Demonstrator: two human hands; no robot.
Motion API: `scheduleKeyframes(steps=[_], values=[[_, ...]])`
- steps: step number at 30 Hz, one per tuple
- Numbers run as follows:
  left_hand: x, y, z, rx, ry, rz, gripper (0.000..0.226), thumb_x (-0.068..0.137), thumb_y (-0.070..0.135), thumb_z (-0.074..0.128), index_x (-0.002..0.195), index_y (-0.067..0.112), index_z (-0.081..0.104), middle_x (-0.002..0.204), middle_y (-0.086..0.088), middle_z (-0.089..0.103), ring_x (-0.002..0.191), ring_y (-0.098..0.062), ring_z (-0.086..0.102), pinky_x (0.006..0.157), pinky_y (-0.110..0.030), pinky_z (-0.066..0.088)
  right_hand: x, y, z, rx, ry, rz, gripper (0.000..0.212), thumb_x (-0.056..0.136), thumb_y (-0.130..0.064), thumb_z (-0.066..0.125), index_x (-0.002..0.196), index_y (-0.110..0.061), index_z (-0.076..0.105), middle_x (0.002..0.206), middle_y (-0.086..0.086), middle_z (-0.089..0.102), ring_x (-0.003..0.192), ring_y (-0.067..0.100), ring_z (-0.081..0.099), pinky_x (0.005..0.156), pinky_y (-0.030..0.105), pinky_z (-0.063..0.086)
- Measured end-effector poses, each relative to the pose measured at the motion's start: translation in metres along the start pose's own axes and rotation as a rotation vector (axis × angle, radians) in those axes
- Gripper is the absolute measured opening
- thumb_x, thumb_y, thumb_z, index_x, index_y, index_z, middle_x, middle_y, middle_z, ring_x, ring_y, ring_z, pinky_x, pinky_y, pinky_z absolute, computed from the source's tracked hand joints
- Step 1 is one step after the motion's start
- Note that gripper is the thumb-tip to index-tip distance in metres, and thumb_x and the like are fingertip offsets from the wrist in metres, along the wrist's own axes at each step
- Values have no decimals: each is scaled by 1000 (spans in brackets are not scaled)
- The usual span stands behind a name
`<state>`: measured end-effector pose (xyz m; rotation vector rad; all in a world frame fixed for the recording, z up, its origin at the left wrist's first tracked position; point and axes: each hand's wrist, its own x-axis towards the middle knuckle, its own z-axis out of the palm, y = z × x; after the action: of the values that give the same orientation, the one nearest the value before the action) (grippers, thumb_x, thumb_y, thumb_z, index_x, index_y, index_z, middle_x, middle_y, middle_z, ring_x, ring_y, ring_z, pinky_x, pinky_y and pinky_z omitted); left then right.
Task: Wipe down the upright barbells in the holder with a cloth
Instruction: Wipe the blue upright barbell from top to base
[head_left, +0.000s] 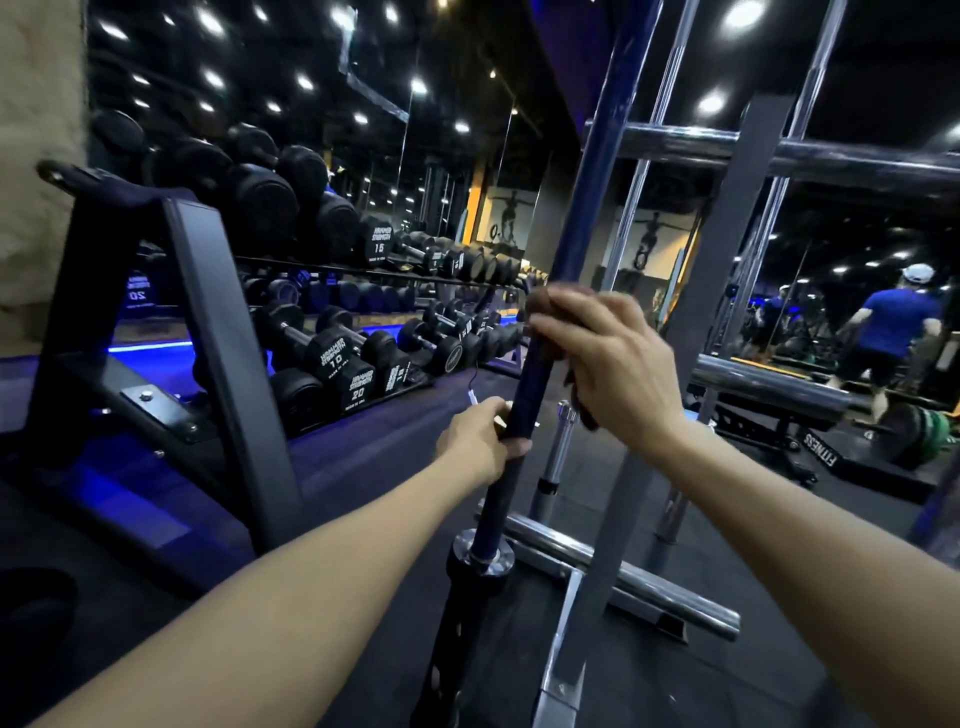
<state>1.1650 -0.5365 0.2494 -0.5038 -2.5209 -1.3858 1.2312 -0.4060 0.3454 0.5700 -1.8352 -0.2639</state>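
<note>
Head cam: dark blue barbell (537, 364) upright, lower sleeve sunk in holder (566, 670) on floor. Left hand (480, 444) closed round shaft, low down. Right hand (605, 358) higher up, clamped on brown cloth (543, 304) wrapped round same shaft. Chrome barbell (558, 447) standing just behind. Dumbbell rack (332, 270) off left, tiers loaded with black dumbbells (343, 364).

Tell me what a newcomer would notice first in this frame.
Probably the two bare hands at centre on an upright dark blue barbell: the right hand presses a brown cloth around it, the left hand grips lower down. Next, rows of black dumbbells on the rack at left.
</note>
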Motion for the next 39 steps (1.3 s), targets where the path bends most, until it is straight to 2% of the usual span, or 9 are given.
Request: scheduleKeyframes(steps=[4, 9, 14, 17, 22, 25, 28, 33, 39], values=[[2, -3, 1, -2, -4, -13, 32, 77, 30, 75, 70, 34, 45, 87, 10, 63, 95, -22, 62, 87, -33, 47, 23, 1, 7, -60, 48, 135, 33, 90, -29, 51, 118, -25, 68, 132, -1, 58, 107, 32, 49, 73, 34, 48], [3, -3, 0, -20, -10, 31, 28, 76, 23, 75, 79, 35, 50, 83, 7, 63, 93, -25, 64, 88, -38, 50, -30, -20, 32, -55, -20, -121, 30, 81, -23, 58, 105, -24, 75, 124, -1, 65, 105, 20, 37, 90, 29, 44], [2, -1, 0, -23, -3, 8, 30, 79, 21, 74, 70, 30, 47, 71, 15, 54, 88, -25, 61, 84, -34, 48, 1, 2, 12, -20, -51, -62, 32, 85, -21, 63, 115, -29, 70, 129, -5, 61, 106, 28, 44, 72, 37, 52], [2, -3, -1, -9, -19, 5, 28, 80, 26, 74, 75, 31, 47, 79, 13, 58, 90, -22, 61, 82, -30, 46, 33, 17, 5, -57, 56, 65, 37, 88, -31, 48, 120, -28, 66, 133, -4, 57, 109, 25, 35, 76, 38, 49], [3, 3, -5, 53, -38, 2, 21, 80, 26, 73, 87, 28, 54, 98, 1, 66, 98, -26, 61, 82, -30, 47, 0, -2, 30, -144, 95, 40, 34, 89, -21, 58, 122, -23, 66, 134, 0, 58, 108, 27, 35, 85, 39, 50], [0, 7, -8, 81, -36, 0, 21, 81, 24, 71, 97, 24, 57, 106, -1, 65, 101, -26, 59, 75, -26, 41, -13, -4, 24, -146, 29, -66, 36, 88, -20, 52, 121, -22, 66, 133, 1, 59, 107, 25, 37, 82, 36, 52], [0, 7, -8, 113, -40, 0, 25, 83, 27, 69, 106, 24, 58, 111, -1, 64, 105, -26, 58, 76, -26, 40, 20, 6, 11, -62, 52, 52, 38, 87, -19, 58, 125, -24, 63, 135, 0, 56, 109, 31, 39, 75, 41, 51], [4, 3, -4, 143, -49, 1, 28, 83, 32, 69, 107, 24, 56, 112, -1, 63, 106, -27, 59, 85, -34, 48, 49, 11, 28, 6, 161, 232, 38, 89, -23, 58, 127, -27, 61, 139, -3, 52, 124, 31, 36, 97, 49, 41], [1, 3, -6, 97, -36, 33, 27, 81, 27, 71, 105, 26, 58, 109, -3, 65, 103, -30, 60, 88, -36, 48, -17, -15, 44, 31, 67, 107, 37, 89, -26, 55, 124, -23, 64, 137, 3, 55, 124, 28, 32, 103, 46, 38]])
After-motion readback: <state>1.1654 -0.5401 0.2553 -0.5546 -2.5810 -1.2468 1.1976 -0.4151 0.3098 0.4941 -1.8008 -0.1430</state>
